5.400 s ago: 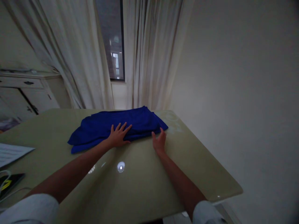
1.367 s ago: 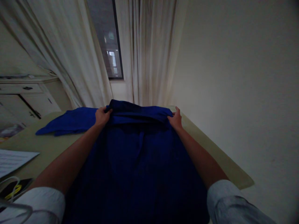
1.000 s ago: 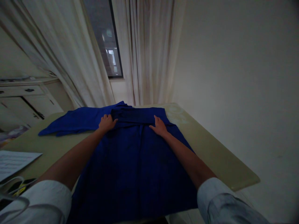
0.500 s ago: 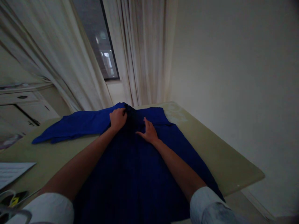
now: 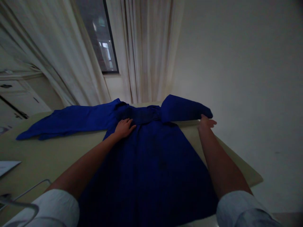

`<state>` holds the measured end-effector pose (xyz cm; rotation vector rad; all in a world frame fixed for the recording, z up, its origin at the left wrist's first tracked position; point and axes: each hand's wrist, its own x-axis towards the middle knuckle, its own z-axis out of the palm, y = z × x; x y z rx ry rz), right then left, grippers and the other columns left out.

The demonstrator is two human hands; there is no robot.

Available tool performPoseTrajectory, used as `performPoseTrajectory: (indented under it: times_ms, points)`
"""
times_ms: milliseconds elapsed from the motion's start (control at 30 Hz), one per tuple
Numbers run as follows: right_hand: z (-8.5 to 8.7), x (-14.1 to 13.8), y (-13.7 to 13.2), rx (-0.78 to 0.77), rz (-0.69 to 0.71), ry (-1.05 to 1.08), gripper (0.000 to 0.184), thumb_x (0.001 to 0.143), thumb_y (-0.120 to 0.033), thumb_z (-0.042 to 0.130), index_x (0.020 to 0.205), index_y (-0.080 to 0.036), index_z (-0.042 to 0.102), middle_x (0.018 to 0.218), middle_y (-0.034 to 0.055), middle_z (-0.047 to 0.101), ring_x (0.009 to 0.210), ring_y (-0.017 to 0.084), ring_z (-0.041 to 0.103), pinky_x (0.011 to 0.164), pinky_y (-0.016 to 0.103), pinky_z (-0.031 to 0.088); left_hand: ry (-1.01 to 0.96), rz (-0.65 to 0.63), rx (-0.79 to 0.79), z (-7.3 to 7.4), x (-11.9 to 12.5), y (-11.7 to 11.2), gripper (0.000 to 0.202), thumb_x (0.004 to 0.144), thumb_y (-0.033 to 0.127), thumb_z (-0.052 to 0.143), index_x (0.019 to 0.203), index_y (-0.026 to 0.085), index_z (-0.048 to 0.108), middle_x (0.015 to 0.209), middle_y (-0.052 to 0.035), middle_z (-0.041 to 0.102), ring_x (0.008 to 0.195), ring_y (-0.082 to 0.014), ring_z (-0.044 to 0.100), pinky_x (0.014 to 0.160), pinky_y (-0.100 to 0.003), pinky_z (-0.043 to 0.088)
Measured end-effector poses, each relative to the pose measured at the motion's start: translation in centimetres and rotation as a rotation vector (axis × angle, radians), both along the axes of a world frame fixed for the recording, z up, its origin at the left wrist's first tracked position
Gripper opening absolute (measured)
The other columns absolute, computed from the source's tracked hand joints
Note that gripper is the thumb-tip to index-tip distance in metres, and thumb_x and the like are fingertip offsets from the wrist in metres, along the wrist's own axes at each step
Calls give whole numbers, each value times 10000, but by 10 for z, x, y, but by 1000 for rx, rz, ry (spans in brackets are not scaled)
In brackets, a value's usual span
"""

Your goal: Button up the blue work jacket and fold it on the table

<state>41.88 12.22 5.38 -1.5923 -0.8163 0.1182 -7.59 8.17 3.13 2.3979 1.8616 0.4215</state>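
Observation:
A long blue coat-like garment point(image 5: 151, 170) lies spread over a table. My left hand point(image 5: 124, 128) rests flat on its upper part, fingers stretched out, just below the collar area. One sleeve point(image 5: 78, 118) reaches out to the left and lies on the tabletop. The other sleeve point(image 5: 184, 108) stretches to the right, partly lifted. At the lower edge of that sleeve's end, my right hand point(image 5: 206, 122) grips the cloth between thumb and finger, its other fingers pointing away to the right.
The pale green tabletop point(image 5: 78, 151) ends at a corner on the right, close to a plain wall point(image 5: 236, 78). White paper point(image 5: 8, 166) and a grey cable point(image 5: 30, 189) are at the left. Behind stand curtains point(image 5: 151, 50), a window point(image 5: 97, 34) and a cabinet point(image 5: 21, 97).
My right hand has moved from the middle of the garment out to the right, and the right sleeve is now extended. My left hand has gone from gripping the cloth to lying flat.

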Motion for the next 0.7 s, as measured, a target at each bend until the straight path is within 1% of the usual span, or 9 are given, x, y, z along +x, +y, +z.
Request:
performPoseTrajectory:
  times_ms: [67, 133, 200, 300, 367, 433, 533, 633, 700]
  points:
    - [-13, 11, -11, -57, -170, 24, 734, 933, -329, 513, 1579, -83, 265, 1509, 347, 397, 1352, 439, 537, 1082, 649, 452, 63, 49, 91, -4, -25, 3, 540, 981, 417, 562, 1471, 191, 587, 1634, -164, 451, 1550, -350, 351, 1300, -515, 179]
    - [-24, -7, -14, -77, -200, -63, 713, 918, -292, 498, 1571, -103, 281, 1501, 299, 428, 1330, 391, 545, 1113, 611, 434, 86, 97, 198, 3, -52, 6, 526, 984, 364, 530, 1494, 236, 568, 1684, -117, 387, 1593, -335, 259, 1304, -544, 145]
    - [-33, -44, -11, -68, -34, -247, 665, 917, -300, 506, 1538, -120, 354, 1450, 244, 516, 1282, 348, 564, 1121, 571, 430, 82, 272, 241, 17, -79, 10, 519, 989, 362, 505, 1485, 228, 573, 1681, -149, 382, 1588, -394, 244, 1268, -645, 169]
    - [-44, -103, -11, -80, 247, -518, 615, 952, -361, 532, 1514, -131, 434, 1453, 213, 571, 1321, 349, 531, 1143, 547, 396, 94, 550, 230, 37, -107, 13, 577, 937, 335, 574, 1458, 87, 566, 1635, -299, 376, 1537, -522, 275, 1198, -749, 192]
    - [-51, -131, -17, -126, 389, -677, 618, 978, -360, 527, 1545, -135, 427, 1518, 213, 540, 1376, 367, 491, 1158, 557, 362, 142, 499, 279, 43, -105, 14, 634, 918, 254, 572, 1507, 35, 489, 1646, -316, 341, 1529, -512, 290, 1213, -709, 198]
    - [-58, -144, -24, -188, 536, -811, 628, 993, -340, 520, 1578, -145, 407, 1554, 206, 519, 1385, 375, 492, 1153, 557, 356, 191, 290, 281, 40, -81, 18, 626, 939, 199, 509, 1549, 68, 448, 1623, -256, 418, 1491, -435, 389, 1231, -607, 255]
    - [-64, -144, -28, -265, 684, -889, 632, 1011, -349, 512, 1600, -153, 394, 1522, 201, 559, 1325, 367, 561, 1112, 529, 405, 189, -9, 82, 22, -13, 28, 490, 1002, 287, 474, 1462, 157, 583, 1445, -180, 620, 1333, -352, 563, 1169, -485, 387]
    - [-65, -136, -27, -304, 726, -861, 625, 1015, -350, 519, 1600, -166, 396, 1429, 180, 644, 1274, 349, 616, 1070, 502, 453, 60, -45, -10, 1, 55, 40, 408, 981, 382, 591, 1337, 209, 693, 1382, -163, 663, 1304, -358, 576, 1108, -476, 442]
    - [-65, -133, -25, -318, 749, -833, 623, 1007, -337, 538, 1592, -174, 404, 1368, 163, 686, 1246, 337, 642, 1052, 491, 473, -7, 9, -24, -4, 79, 49, 319, 989, 335, 588, 1240, 217, 744, 1293, -164, 706, 1260, -359, 606, 1052, -470, 477]
